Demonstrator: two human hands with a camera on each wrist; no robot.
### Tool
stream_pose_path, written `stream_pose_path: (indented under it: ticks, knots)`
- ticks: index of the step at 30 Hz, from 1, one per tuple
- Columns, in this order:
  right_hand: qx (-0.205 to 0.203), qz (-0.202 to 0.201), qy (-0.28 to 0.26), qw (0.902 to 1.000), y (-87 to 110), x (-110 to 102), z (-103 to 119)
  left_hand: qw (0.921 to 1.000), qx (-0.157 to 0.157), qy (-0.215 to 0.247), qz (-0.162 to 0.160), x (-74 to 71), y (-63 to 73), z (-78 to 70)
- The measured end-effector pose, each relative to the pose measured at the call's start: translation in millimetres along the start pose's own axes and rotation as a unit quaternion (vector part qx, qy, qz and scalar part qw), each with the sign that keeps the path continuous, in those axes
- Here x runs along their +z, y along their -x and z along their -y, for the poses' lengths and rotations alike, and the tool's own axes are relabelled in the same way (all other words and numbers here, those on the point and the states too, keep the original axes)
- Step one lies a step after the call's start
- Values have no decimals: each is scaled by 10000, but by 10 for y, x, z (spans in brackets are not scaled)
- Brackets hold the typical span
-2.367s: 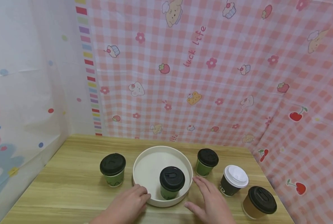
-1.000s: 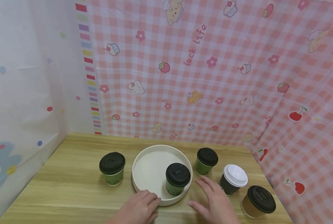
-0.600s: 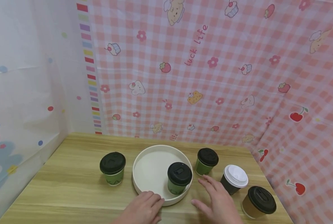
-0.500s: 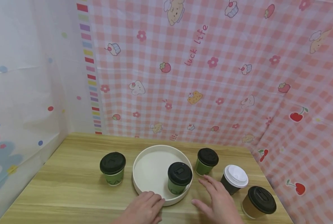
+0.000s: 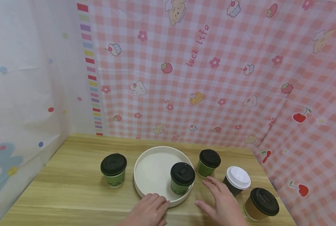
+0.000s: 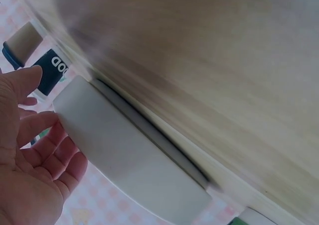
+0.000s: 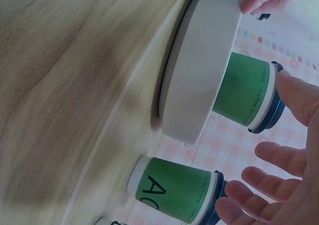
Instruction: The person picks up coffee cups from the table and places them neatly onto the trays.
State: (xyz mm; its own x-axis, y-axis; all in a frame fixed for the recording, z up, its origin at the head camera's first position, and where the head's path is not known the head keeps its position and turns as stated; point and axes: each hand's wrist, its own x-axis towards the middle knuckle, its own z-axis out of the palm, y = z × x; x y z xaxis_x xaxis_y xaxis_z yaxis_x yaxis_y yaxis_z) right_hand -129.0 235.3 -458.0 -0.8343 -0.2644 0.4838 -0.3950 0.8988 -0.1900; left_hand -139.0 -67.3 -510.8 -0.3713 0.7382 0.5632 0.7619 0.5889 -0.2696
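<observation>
A round cream tray with a raised rim sits on the table. Inside it, toward the front right, stands a green paper coffee cup with a black lid. My left hand has its loosely bent fingers at the tray's front rim; its thumb stays apart from the wall in the left wrist view. To the right of the tray, my right hand is spread, holding nothing. Another green cup with a black lid stands just beyond its fingertips, and a dark cup with a white lid is beside it.
A third green cup stands left of the tray. At the far right is a brown cup with a black lid. Behind the wooden table hangs a pink checked cloth; a white cloth is on the left.
My left hand has slid rightward along the tray's front rim. The cup in the tray has shifted right and slightly back. My right hand has moved a little rightward, away from the rim.
</observation>
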Motion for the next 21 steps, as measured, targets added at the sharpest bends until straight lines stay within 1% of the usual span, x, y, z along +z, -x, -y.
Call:
stream_pose_path:
  ticks: [4,8,12,21]
  knots:
    - [105,116,-39,9999,5,-16,-4,10000,-56,-9,47,-9,-22,-23]
    - [165,221,-68,9996,2,-31,1,9997,-96,92,225,-18,-53,-43]
    - [171,239,-95,9995,4,-38,1,9988,-134,128,459,-19,-86,-66]
    - [253,321,-79,9991,1,-36,1,9975,-242,177,633,-5,-153,-104]
